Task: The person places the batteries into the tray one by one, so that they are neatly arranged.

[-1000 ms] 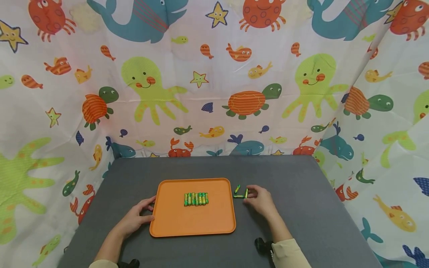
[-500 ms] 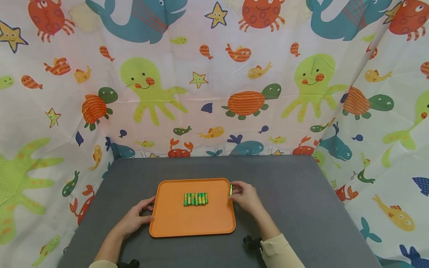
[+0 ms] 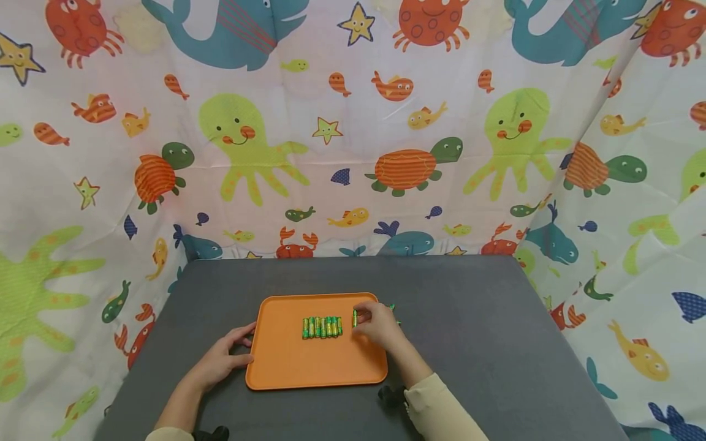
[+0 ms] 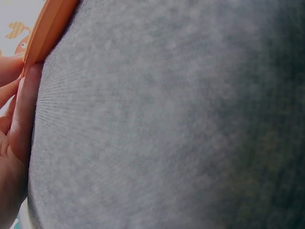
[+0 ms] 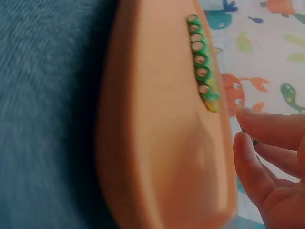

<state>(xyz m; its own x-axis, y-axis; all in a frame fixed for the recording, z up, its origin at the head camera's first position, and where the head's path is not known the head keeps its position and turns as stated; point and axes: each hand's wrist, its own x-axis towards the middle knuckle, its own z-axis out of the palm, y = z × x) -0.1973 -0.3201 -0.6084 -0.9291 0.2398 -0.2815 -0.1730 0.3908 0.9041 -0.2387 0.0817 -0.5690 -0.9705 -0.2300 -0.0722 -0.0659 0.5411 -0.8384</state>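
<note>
An orange tray lies on the grey table with a row of several green batteries side by side at its middle. Over the tray's right part, just right of that row, my right hand pinches one more green battery upright in its fingertips. In the right wrist view the fingertips hover near the end of the battery row. My left hand rests against the tray's left edge, and in the left wrist view its fingers lie along the tray rim.
A loose green battery peeks out on the table behind my right hand, beside the tray's right rim. A sea-animal patterned curtain closes in the back and both sides of the table.
My right hand picked a battery from the loose ones right of the tray and carried it left over the rim, towards the row. The left hand has stayed at the tray's edge.
</note>
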